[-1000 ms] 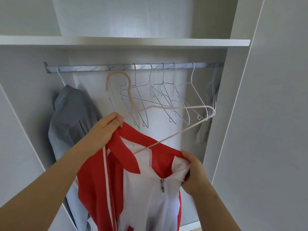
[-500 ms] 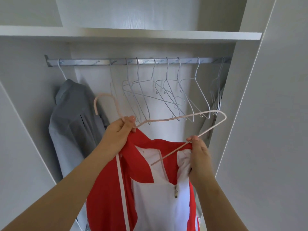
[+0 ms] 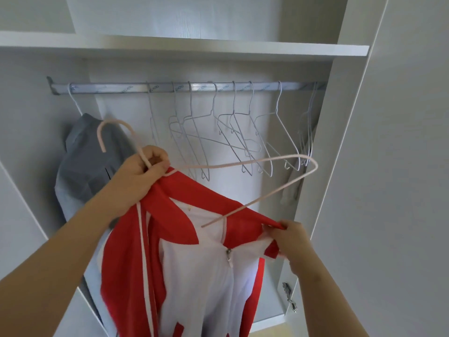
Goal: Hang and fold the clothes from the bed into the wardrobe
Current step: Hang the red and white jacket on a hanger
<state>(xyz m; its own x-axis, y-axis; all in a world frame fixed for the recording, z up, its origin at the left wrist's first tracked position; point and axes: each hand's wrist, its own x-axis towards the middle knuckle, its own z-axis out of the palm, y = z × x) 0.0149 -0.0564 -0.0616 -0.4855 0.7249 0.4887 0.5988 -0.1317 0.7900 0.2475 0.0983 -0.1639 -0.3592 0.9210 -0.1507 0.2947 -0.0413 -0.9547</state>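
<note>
Against the open wardrobe (image 3: 352, 142), the red and white jacket (image 3: 126, 263) now hangs a little lower than 0.5 s ago, and its right shoulder is drawn out sideways. The pink hanger (image 3: 243, 162) has tipped, so its hook now lies over the grey shirt (image 3: 87, 156) hung at the left end of the rail (image 3: 109, 88). Its right end stands clear of the jacket, in front of the white wire hangers (image 3: 243, 139).

The right hand (image 3: 295, 242) has left the hanger's lower wire and dropped to the jacket's red right edge. The left hand (image 3: 143, 173) is raised, its forearm slanting up from the lower left.

The left hand's fingers are curled tight round the hanger's neck and the jacket's left shoulder together. The right hand's thumb and fingertips pinch the red fabric just right of the zip. Only 1 end of the hanger's lower wire reaches into the jacket's neck opening.
</note>
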